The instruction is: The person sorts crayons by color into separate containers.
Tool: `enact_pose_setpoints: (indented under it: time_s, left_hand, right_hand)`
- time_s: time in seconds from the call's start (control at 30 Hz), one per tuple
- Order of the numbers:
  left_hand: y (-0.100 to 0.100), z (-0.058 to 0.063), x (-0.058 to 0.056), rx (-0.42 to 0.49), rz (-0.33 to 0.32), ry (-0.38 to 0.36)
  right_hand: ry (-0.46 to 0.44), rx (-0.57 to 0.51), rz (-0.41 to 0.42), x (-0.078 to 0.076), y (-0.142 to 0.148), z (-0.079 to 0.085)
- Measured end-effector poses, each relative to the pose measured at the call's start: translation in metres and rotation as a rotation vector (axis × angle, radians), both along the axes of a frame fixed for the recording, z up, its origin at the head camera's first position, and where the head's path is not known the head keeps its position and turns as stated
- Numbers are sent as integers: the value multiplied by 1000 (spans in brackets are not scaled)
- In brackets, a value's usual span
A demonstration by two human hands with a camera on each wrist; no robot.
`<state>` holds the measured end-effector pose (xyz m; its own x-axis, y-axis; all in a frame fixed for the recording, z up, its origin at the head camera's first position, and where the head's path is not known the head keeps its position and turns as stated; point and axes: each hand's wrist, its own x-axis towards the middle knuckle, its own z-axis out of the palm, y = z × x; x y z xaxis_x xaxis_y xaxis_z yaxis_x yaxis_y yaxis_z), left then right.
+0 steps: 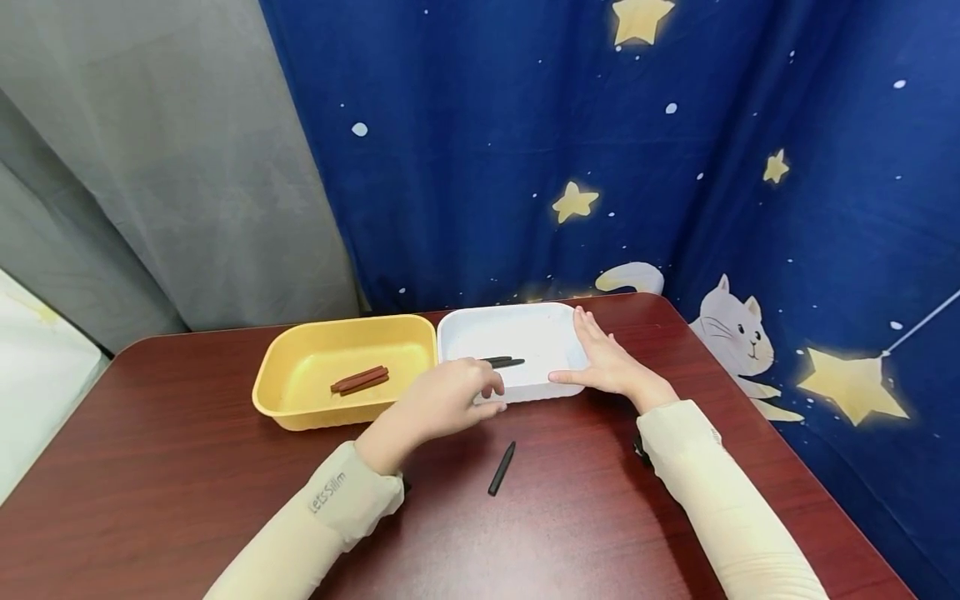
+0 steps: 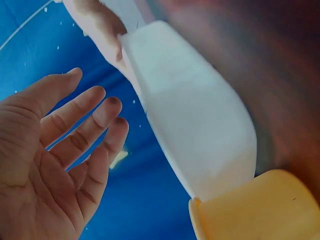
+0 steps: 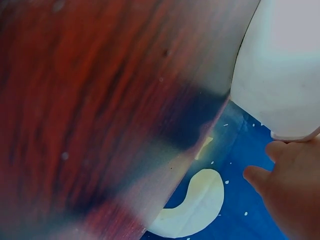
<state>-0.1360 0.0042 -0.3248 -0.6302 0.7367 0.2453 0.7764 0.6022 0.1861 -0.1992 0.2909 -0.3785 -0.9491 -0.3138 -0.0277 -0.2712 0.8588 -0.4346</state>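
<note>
My left hand [image 1: 448, 398] hovers at the front left of the white bin [image 1: 517, 390], its fingers loosely bent; the left wrist view shows the palm and fingers with nothing in them. My right hand [image 1: 606, 362] touches the bin's right end with straight, spread fingers along the rim and the thumb toward the front wall. Inside the white bin lie black crayon-like sticks [image 1: 508, 363], partly hidden by the left hand. One more black crayon-like stick [image 1: 502, 469] rests on the table, below and right of the left hand.
A yellow bin [image 1: 300, 419] stands against the white bin's left end, with several reddish-brown sticks [image 1: 360, 381] inside. Both bins sit near the back edge of the dark red wooden table [image 1: 172, 467]. Behind hang a blue star-patterned curtain [image 1: 480, 167] and a grey one [image 1: 187, 167].
</note>
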Motion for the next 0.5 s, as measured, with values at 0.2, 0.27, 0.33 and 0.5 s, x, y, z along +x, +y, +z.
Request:
enact_pose_setpoints:
  time_s: [0.2,0.27,0.33,0.5]
  left_hand:
    - [4,-14,13,-104,-64,-30]
    - [7,-18,16,-137,-78,-58]
    - [9,-23,19,-158,-80,-96]
    - [12,-35,20,-180,-94,-158]
  right_hand:
    - [1,2,-2,1,0,0]
    - [-1,3,0,1,0,0]
    - [-1,6,0,1,0,0]
    - [-4,6,0,1,0,2]
